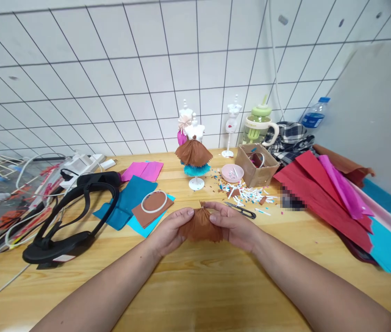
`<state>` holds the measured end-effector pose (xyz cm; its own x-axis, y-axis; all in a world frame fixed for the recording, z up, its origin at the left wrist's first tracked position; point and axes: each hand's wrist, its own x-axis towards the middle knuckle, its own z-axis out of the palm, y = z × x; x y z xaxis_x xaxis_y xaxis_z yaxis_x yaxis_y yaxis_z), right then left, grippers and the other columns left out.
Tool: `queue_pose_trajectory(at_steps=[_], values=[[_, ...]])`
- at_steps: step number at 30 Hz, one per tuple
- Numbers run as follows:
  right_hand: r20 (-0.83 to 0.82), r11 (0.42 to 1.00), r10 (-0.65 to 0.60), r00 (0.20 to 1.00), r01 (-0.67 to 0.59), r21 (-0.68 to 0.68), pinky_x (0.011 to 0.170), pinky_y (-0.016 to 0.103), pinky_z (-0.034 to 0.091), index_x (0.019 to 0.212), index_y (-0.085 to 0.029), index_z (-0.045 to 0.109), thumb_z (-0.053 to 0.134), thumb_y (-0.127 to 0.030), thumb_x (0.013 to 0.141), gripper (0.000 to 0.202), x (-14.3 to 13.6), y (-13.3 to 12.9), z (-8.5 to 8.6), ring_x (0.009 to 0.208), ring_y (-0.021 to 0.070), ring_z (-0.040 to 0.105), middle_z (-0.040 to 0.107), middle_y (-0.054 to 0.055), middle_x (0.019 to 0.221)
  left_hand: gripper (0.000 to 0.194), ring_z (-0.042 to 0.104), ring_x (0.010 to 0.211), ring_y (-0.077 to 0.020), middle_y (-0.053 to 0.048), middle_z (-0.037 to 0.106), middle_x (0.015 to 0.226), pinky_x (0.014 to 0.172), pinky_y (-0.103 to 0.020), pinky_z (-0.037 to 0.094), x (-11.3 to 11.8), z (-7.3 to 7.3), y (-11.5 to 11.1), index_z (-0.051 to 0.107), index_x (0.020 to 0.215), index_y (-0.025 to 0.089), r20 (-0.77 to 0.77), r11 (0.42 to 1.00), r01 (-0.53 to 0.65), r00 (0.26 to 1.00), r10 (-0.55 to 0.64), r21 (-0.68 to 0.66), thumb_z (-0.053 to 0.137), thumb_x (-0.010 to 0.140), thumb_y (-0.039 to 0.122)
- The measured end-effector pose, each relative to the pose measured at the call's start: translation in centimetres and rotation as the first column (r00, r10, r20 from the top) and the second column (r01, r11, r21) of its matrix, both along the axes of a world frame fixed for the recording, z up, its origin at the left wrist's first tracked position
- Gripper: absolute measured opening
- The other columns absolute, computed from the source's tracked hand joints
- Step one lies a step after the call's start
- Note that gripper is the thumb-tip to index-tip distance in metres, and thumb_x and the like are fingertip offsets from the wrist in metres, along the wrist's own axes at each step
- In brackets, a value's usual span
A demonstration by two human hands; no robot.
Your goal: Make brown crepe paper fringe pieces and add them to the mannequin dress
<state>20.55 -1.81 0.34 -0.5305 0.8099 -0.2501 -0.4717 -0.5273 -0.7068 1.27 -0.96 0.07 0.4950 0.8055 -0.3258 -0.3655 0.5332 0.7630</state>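
Note:
A gathered piece of brown crepe paper (201, 227), pleated like a small fan with a twisted tip at the top, is held between both hands just above the table's front half. My left hand (173, 227) pinches its left side, thumb on top. On the right side, my right hand (231, 223) grips it with thumb and fingers. Beyond the hands stands a small white mannequin (196, 133) dressed in a brown pleated paper skirt (194, 153) over a blue fringed layer (196, 170). Small scissors (242, 210) lie just past my right hand.
Left are brown paper squares with a white ring (154, 202), teal paper (129, 200), pink paper (143, 171) and a black headset strap (77, 240). Right are paper scraps (250, 193), a pink dish (232, 173), a cardboard box (258, 168), a lidded cup (260, 124) and red paper (327, 198).

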Motion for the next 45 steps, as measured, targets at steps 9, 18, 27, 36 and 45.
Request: queue_pose_trajectory(at_steps=[9, 18, 27, 36, 45], values=[[0.072, 0.991, -0.117, 0.991, 0.111, 0.076, 0.07, 0.024, 0.045, 0.103, -0.023, 0.066, 0.082, -0.033, 0.066, 0.041, -0.5, 0.3, -0.8, 0.077, 0.0114, 0.062, 0.067, -0.001, 0.085, 0.031, 0.054, 0.061, -0.013, -0.004, 0.064, 0.067, 0.059, -0.024, 0.036, 0.0, -0.2, -0.1, 0.064, 0.068, 0.012, -0.138, 0.994, -0.013, 0.99, 0.027, 0.105, 0.074, 0.072, 0.041], [0.125, 0.961, -0.271, 0.954, 0.261, 0.093, 0.066, 0.024, 0.044, 0.1, -0.022, 0.065, 0.082, -0.033, 0.062, 0.043, 0.1, 0.7, -0.7, 0.068, 0.0109, 0.059, 0.066, -0.002, 0.075, 0.037, 0.05, 0.059, -0.0105, 0.002, 0.059, 0.065, 0.055, -0.021, 0.033, 0.1, 0.3, -0.5, 0.064, 0.073, 0.013, -0.371, 0.941, 0.221, 0.921, -0.115, 0.258, 0.085, 0.055, 0.037], [0.271, 0.971, -0.169, 0.948, 0.114, 0.209, 0.065, 0.023, 0.041, 0.071, -0.016, 0.066, 0.083, -0.037, 0.059, 0.03, -0.6, 0.2, -0.3, 0.065, 0.01, 0.055, 0.063, -0.003, 0.069, 0.036, 0.056, 0.065, -0.0134, -0.001, 0.064, 0.071, 0.059, -0.023, 0.038, -0.1, 0.0, -0.2, 0.064, 0.077, 0.014, -0.334, 0.94, 0.216, 0.935, -0.121, 0.264, 0.083, 0.06, 0.039], [0.014, 0.979, -0.204, 0.979, 0.204, -0.023, 0.06, 0.021, 0.043, 0.077, -0.019, 0.062, 0.078, -0.029, 0.068, 0.021, 0.7, 0.8, -0.5, 0.065, 0.0099, 0.058, 0.064, -0.002, 0.073, 0.047, 0.062, 0.1, -0.0275, -0.012, 0.071, 0.104, 0.092, -0.038, 0.043, -0.2, -0.7, 0.0, 0.069, 0.107, 0.013, -0.149, 0.95, 0.147, 0.983, -0.109, 0.277, 0.074, 0.072, 0.044], [0.034, 0.956, -0.29, 0.956, 0.288, 0.051, 0.064, 0.022, 0.044, 0.078, -0.018, 0.06, 0.079, -0.032, 0.066, 0.026, 0.5, 0.8, -0.4, 0.067, 0.01, 0.057, 0.063, -0.003, 0.074, 0.037, 0.064, 0.096, -0.0275, -0.013, 0.072, 0.101, 0.091, -0.039, 0.043, 0.0, -1.0, 0.0, 0.07, 0.105, 0.011, -0.116, 0.945, 0.063, 0.993, -0.027, 0.322, 0.065, 0.082, 0.04]])
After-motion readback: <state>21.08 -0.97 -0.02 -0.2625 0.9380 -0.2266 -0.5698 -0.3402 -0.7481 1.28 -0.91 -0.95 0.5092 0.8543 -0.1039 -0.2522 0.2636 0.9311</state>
